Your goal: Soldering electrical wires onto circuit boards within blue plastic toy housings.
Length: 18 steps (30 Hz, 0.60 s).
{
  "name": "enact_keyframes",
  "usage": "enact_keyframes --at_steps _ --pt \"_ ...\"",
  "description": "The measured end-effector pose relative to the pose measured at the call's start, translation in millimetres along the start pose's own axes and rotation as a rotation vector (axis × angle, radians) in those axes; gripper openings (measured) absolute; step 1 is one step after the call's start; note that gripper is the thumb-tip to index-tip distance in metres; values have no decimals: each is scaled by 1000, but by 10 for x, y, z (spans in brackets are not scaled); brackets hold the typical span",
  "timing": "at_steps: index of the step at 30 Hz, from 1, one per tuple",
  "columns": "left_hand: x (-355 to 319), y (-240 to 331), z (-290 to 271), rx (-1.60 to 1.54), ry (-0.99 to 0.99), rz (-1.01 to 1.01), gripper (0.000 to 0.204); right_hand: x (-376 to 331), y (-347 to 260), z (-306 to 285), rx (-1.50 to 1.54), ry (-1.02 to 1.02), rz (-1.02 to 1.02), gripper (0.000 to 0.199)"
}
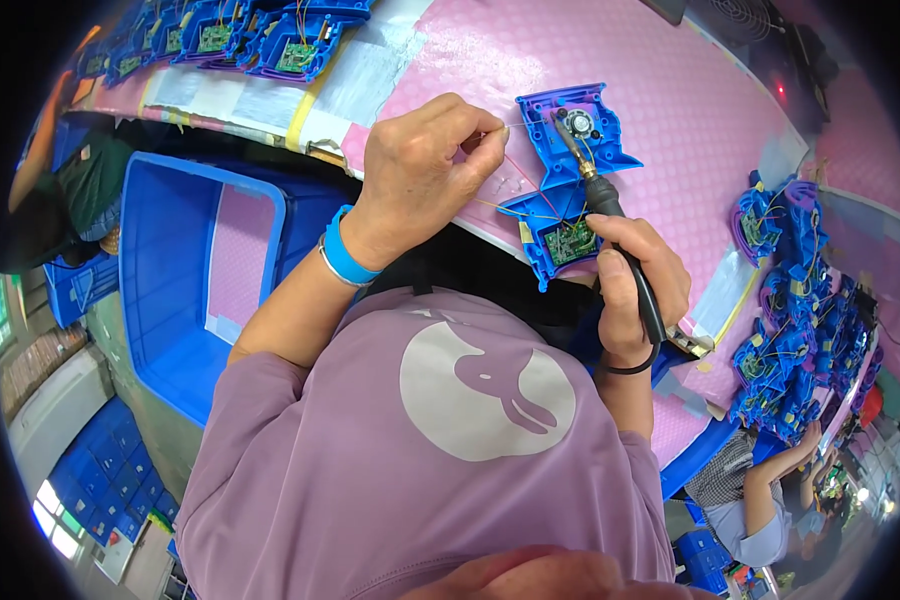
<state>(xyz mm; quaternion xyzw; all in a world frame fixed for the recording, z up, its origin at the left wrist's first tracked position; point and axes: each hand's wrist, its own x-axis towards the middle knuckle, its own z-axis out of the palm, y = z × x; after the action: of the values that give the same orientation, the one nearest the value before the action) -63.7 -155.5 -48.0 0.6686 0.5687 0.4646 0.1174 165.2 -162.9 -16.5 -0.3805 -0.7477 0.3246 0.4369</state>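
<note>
One blue plastic housing (567, 180) at frame centre: left hand (420, 170) pinches thin wire (525, 180), right hand (635, 285) grips one black soldering iron (610, 225), its tip indistinct.

No packages, signs or screens are seen on the pink work surface or around it. Only small yellow tags (525, 232) are found, stuck on the wires of the blue plastic casing; more of the same yellow tags (796, 288) are scattered through the pile of casings at the right.
</note>
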Motion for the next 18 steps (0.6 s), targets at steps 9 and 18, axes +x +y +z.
enact_keyframes --at_steps 9,18 --pt "13 -43 43 -22 -17 -11 5 43 39 -12 38 -21 -29 21" --pt "59 -59 97 -26 -21 4 5 41 53 0 47 -12 -30 20"
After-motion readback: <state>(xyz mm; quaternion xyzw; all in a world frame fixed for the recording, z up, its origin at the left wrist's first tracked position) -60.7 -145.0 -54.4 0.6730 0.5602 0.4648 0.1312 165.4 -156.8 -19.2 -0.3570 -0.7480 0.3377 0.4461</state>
